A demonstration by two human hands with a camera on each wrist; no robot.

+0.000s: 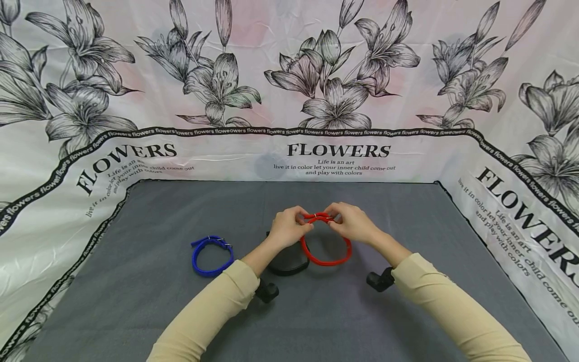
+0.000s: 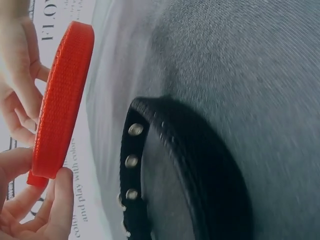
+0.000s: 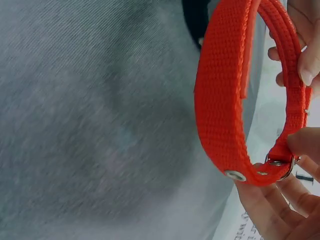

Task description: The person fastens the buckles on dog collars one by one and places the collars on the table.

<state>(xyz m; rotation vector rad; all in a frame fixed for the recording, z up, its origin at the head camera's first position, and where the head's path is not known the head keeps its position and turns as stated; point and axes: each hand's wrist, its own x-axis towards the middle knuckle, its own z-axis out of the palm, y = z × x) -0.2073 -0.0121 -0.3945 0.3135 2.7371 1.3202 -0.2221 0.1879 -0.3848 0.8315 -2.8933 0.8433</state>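
Note:
A red collar (image 1: pixel 326 263), fastened into a loop, is held up between both hands above the grey cloth. My left hand (image 1: pixel 288 226) pinches its upper left part between thumb and fingers. On the other side, the right hand (image 1: pixel 354 221) grips the band beside the metal buckle (image 3: pixel 287 167). Metal-rimmed holes show along the red band in the right wrist view. Below and left of it, a black collar (image 1: pixel 289 272) lies on the cloth, partly hidden behind the left hand and forearm. Its row of metal eyelets (image 2: pixel 131 161) shows in the left wrist view.
Farther left, a blue collar (image 1: pixel 205 273) with a metal buckle lies looped on the grey cloth (image 1: pixel 158 301). White flower-printed fabric (image 1: pixel 244 156) rises behind and at both sides. Black camera mounts (image 1: pixel 381 279) stick out from both wrists.

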